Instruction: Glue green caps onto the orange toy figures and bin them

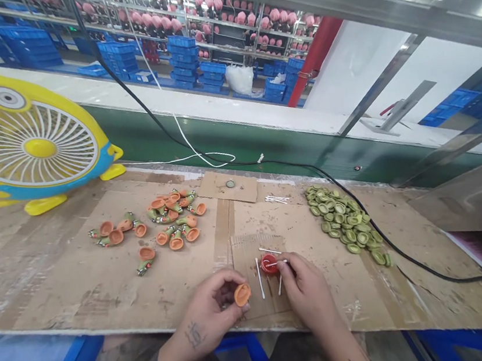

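Your left hand (209, 319) has its grip clenched around an orange cup-shaped piece (242, 295), holding it just above the cardboard-covered worktop (83, 293). Your right hand (307, 289) is pinching a cotton swab (275, 263) across a small red lid (269, 264); whether your fingers also hold the lid, you can't tell from this view. Loose swabs (260, 277) lie around it. As for progress, a cluster of orange pieces with green stems (175, 215) sits to your left, with a smaller group (113, 231) beyond it. A large heap of green rings (342, 220) remains to your right, beyond the swabs.
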